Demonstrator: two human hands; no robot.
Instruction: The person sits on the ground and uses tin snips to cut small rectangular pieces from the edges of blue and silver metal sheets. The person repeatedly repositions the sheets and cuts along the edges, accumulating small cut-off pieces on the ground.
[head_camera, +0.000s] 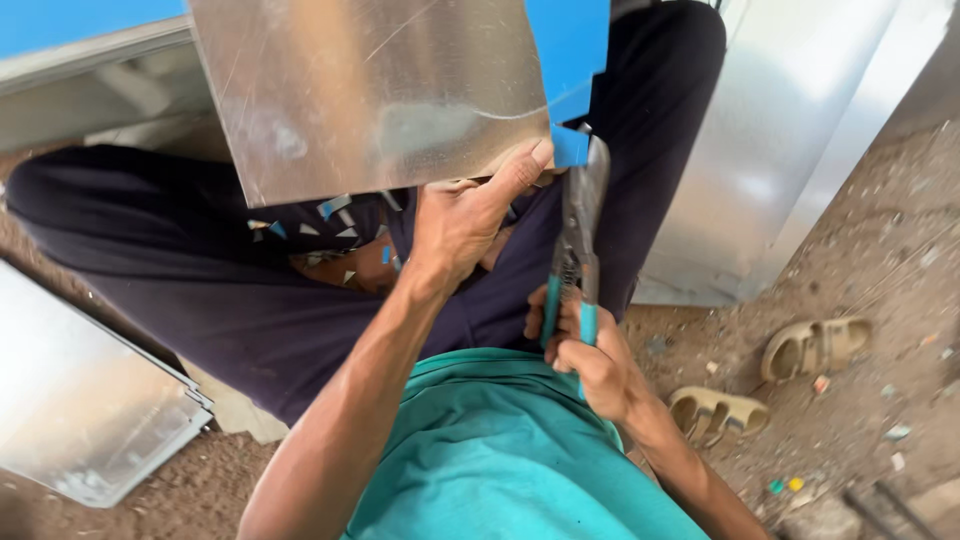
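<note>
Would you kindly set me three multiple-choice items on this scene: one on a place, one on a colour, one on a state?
1. Where do the sandals lie?
A. on the dirt ground at the right
B. on the lap
C. on the metal sheet

2. What colour are the handles of the tin snips?
A. red
B. teal
C. yellow

3. How is the metal sheet kept up?
A. it lies flat on the ground
B. the left hand grips its lower edge
C. it hangs from a hook

Answers: 1 A, they rest on the soil; 2 B, teal grips show in the right hand; 3 B, thumb pressed on the edge.
</note>
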